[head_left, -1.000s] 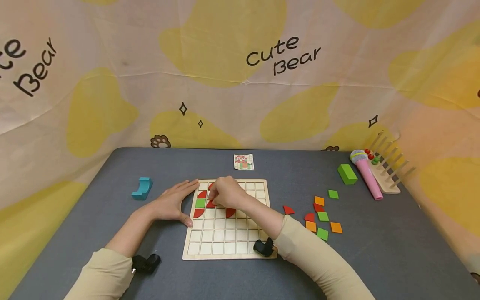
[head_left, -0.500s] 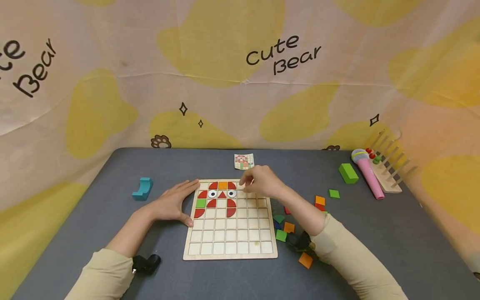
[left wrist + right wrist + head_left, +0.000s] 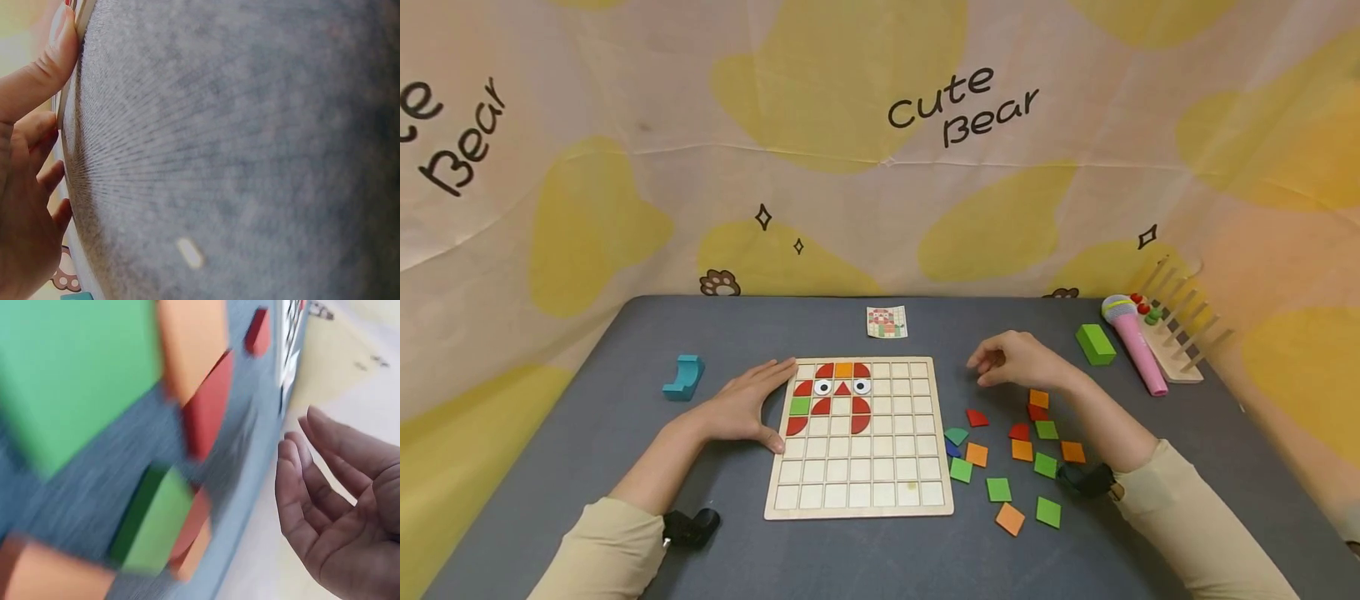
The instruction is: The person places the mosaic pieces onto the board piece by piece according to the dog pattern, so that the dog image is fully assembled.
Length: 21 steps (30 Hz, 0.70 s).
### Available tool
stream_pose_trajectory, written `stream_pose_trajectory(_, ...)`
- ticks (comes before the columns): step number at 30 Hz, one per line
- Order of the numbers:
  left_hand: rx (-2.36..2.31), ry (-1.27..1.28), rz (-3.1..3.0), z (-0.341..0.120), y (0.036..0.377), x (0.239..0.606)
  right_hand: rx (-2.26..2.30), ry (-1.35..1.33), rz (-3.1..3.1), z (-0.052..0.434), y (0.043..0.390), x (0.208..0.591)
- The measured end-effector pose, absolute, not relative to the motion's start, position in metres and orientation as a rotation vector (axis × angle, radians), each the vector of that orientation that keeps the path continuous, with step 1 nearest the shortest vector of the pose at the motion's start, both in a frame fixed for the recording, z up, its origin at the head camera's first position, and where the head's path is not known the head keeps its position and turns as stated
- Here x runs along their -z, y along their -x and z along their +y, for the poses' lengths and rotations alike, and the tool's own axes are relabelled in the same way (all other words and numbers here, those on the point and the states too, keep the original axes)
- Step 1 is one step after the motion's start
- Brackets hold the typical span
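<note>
A wooden grid board (image 3: 885, 472) lies on the dark table. In its upper left part sit red quarter-round tiles (image 3: 822, 406), a green square tile (image 3: 800, 406), an orange square tile (image 3: 844, 370), a red triangle (image 3: 842, 389) and two eye tiles (image 3: 862, 387). My left hand (image 3: 741, 410) rests along the board's left edge, thumb and fingers spread. Right of the board, my right hand (image 3: 1018, 360) hovers above the table, its fingers loosely bent. The right wrist view shows nothing between the fingers of this right hand (image 3: 344, 506).
Loose green (image 3: 1045, 464), orange (image 3: 1010, 519) and red tiles (image 3: 977, 417) lie right of the board. A small pattern card (image 3: 887, 322) is behind it. A teal arch block (image 3: 685, 377) stands left; a green block (image 3: 1095, 345), pink microphone (image 3: 1138, 350) and pegged stand (image 3: 1176, 354) are far right.
My right hand has moved from the board's upper left rightward to over the table, uncovering the tiles there. The left hand has stayed at the board's edge.
</note>
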<state>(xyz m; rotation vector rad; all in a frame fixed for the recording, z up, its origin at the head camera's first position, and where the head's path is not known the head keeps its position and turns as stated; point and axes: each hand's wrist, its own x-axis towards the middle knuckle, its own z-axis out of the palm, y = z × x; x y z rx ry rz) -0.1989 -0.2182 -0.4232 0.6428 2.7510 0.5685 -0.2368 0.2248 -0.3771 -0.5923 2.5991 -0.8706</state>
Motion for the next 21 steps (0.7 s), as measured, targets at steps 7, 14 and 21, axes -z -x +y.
stream_pose_trajectory(7, -0.571, -0.64, 2.752, -0.219, 0.2, 0.424, 0.845, 0.646, 2.5, 0.245, 0.235, 0.384)
stream_pose_trajectory(14, -0.577, -0.636, 2.747, -0.22, 0.199, 0.424, 0.819, 0.724, 2.419, 0.234, 0.227, 0.393)
stream_pose_trajectory(21, -0.578, -0.638, 2.747, -0.219, 0.199, 0.424, 0.748, 0.742, 2.445, 0.216, 0.221, 0.396)
